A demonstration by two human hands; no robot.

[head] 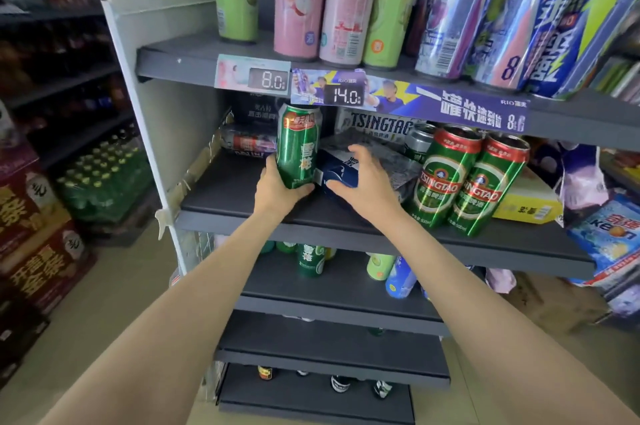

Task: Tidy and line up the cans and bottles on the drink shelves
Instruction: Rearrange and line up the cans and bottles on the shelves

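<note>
Left hand (pixel 277 187) clamped around green can (pixel 298 147), upright on dark shelf (pixel 242 192), left of blue pack (pixel 337 172). Right hand (pixel 367 179) fingers spread, resting on blue pack. Two Tsingtao cans (pixel 464 182) stand right of the pack, at shelf front.

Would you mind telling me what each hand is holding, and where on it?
The left hand grips the green can around its lower end. The right hand rests on the dark blue pack; whether it grips is unclear.
</note>
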